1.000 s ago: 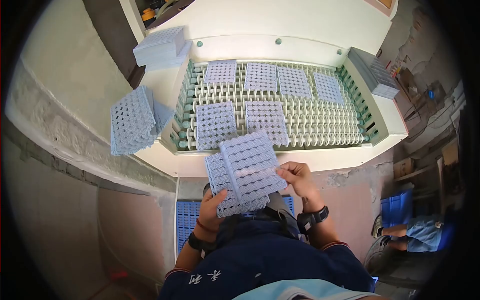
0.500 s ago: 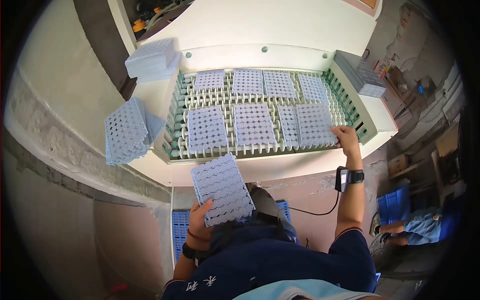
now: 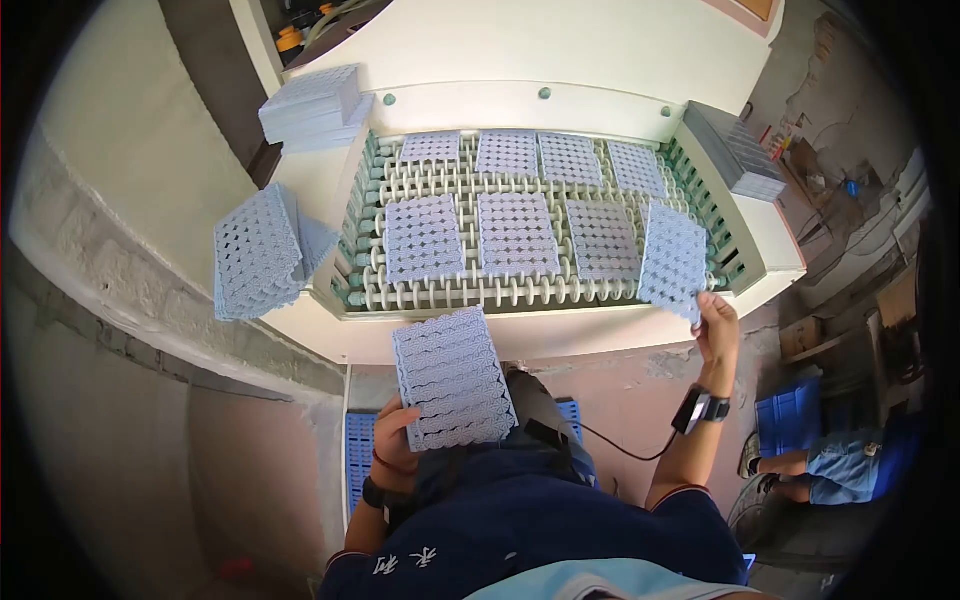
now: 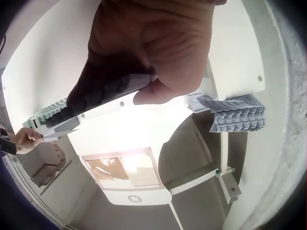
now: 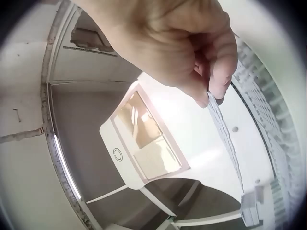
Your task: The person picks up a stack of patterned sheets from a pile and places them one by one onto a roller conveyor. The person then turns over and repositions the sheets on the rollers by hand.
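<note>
My left hand [image 3: 395, 440] grips a stack of light blue perforated sheets [image 3: 455, 375] with wavy edges, held in front of my body. In the left wrist view the stack [image 4: 108, 93] appears edge-on, with the thumb on one side and the fingers in shadow. At the machine's front right, my right hand [image 3: 718, 325] pinches the near corner of a single sheet [image 3: 673, 255], tilted over the roller bed [image 3: 520, 296]. The right wrist view shows this thin sheet [image 5: 223, 129] between thumb and fingertips. Left of it, three sheets lie in the front row, including a patterned sheet [image 3: 603, 240].
Several sheets form a back row, such as a far sheet [image 3: 507, 153]. Stacks stand on the left ledge [image 3: 310, 105], at the left corner [image 3: 258, 250] and on the right ledge [image 3: 735, 150]. A cable [image 3: 625, 450] runs from my right wrist. Another person's legs [image 3: 795, 470] show at right.
My right hand has moved from the held stack out to the right with sheets. A third sheet now lies in the front row, and the hand holds another farther right. The left hand keeps the stack.
</note>
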`<state>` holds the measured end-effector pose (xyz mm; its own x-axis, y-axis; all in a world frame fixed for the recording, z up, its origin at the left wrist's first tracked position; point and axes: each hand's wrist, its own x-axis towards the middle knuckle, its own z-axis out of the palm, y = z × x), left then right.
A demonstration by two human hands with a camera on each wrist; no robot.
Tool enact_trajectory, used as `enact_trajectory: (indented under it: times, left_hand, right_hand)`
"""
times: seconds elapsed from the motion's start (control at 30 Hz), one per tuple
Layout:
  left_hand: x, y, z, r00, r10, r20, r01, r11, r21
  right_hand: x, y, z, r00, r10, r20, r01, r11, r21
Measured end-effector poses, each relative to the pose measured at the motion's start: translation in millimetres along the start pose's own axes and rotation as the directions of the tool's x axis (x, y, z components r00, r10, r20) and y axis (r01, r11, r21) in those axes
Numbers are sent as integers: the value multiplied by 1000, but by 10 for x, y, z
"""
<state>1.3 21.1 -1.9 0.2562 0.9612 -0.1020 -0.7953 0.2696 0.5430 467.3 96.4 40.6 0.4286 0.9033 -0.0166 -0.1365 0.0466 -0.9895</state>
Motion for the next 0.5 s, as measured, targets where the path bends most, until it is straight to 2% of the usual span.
enact_trajectory:
  times: [0.03, 0.1, 0.17, 0.2, 0.27, 0.37, 0.43, 0.5]
  left_hand:
    - [-2, 1, 18, 1000, -11, -24, 12, 1000, 19]
    - [11, 20, 115, 998, 1, -56, 1, 999, 40]
    - [-3, 18, 147, 997, 4, -76, 1, 998, 64]
    - [2, 11, 134, 998, 6, -63, -1, 997, 79]
    - [-9, 3, 148, 999, 11, -49, -7, 996, 93]
    - [-72, 23, 148, 997, 43, -70, -36, 995, 98]
    - [-111, 14, 46, 985, 65, -157, -43, 990, 138]
    - [-117, -12, -39, 983, 82, -166, -64, 991, 115]
  right_hand:
    - [-208, 4, 256, 997, 39, 73, -43, 998, 54]
    - [-503, 217, 698, 945, 49, 324, -119, 973, 199]
    - [-793, 376, 1168, 878, 173, 447, -274, 946, 173]
    - [-898, 445, 1350, 807, 232, 543, -362, 921, 145]
    - [-1056, 556, 1666, 730, 302, 613, -404, 914, 29]
    - [-1210, 652, 1933, 688, 306, 658, -400, 916, -8]
    - [-1227, 649, 1983, 672, 313, 672, -403, 915, -23]
    - [-1234, 681, 2002, 669, 288, 685, -348, 936, -54]
